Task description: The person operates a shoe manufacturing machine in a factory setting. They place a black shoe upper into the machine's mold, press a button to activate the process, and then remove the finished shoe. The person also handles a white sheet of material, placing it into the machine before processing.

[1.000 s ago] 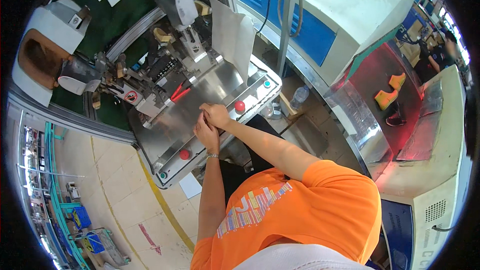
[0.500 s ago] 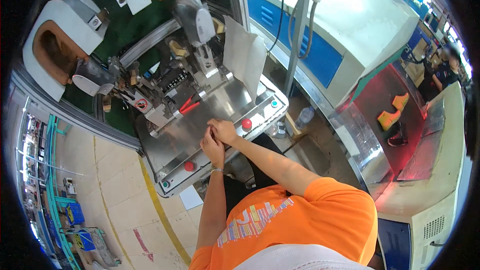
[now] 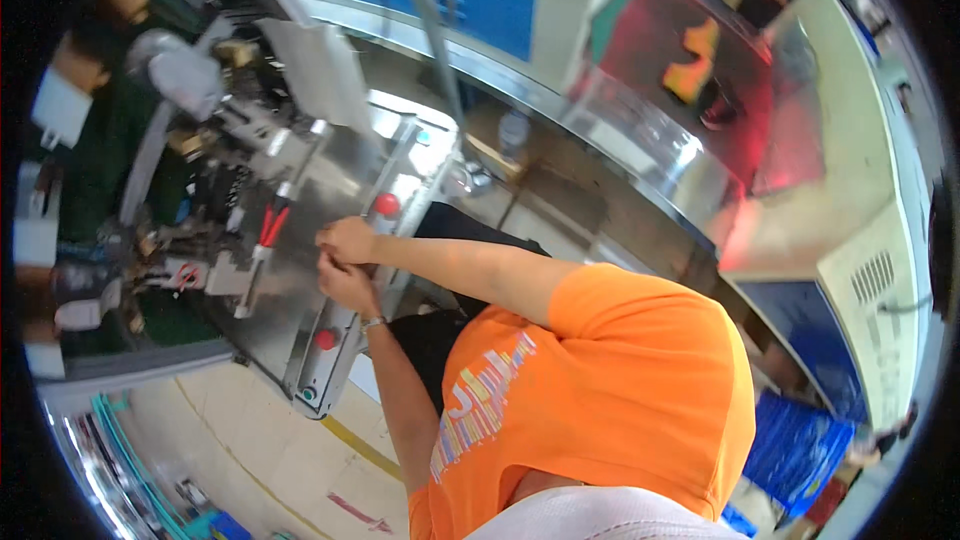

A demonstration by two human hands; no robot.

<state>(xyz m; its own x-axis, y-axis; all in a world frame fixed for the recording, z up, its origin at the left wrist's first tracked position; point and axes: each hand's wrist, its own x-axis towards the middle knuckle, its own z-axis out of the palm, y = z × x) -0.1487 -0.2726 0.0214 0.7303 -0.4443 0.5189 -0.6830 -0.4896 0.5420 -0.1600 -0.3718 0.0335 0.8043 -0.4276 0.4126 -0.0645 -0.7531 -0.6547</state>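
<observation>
My right hand [image 3: 349, 239] and my left hand [image 3: 347, 285] meet over the front of a machine's metal worktable [image 3: 300, 270]. The fingers of both are curled and pressed together, and whatever lies between them is hidden. A bracelet circles my left wrist. Just beyond my hands, red-handled pliers [image 3: 272, 226] lie at the foot of the machine's clamps. One red push button [image 3: 387, 204] sits to the right of my hands on the table's front strip, and another red button [image 3: 326, 339] is on the near left.
Grey machine heads [image 3: 178, 72] stand behind the table. To the right, a red-lit conveyor [image 3: 640, 40] carries an orange-and-yellow boot-shaped piece [image 3: 690, 65] and a dark shoe [image 3: 718, 108]. A metal post [image 3: 425, 10] rises between the machines. Another person is at the far right.
The whole view has swung to the right, so the machine appears farther left and blurred. My hands stay together over the table's front.
</observation>
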